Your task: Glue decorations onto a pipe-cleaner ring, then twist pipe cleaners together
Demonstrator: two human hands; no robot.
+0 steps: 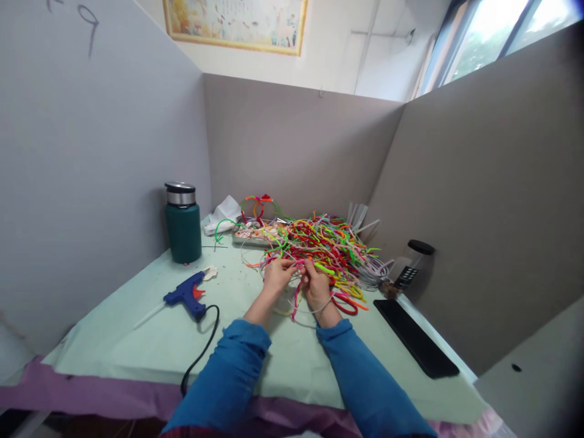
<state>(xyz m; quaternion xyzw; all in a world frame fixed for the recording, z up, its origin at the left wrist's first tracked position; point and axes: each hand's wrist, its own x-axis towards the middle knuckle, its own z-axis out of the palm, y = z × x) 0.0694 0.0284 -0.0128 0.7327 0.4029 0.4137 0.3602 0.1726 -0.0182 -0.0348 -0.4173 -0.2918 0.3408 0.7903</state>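
Hands meet mid-table: left hand [276,275] and right hand [316,285] pinch a pink pipe cleaner [297,298], its tail dangling toward the person; no writing readable.

Glue gun [188,296] left of hands, flask [183,222] behind it, pipe-cleaner pile [326,246] ctr.

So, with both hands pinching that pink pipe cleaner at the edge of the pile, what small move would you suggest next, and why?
Probably draw it gently toward the table's near edge. The left hand and right hand both grip the pink pipe cleaner right against the tangled pile of pipe cleaners, so a sharp tug may drag others along. The green mat nearer the body offers room.
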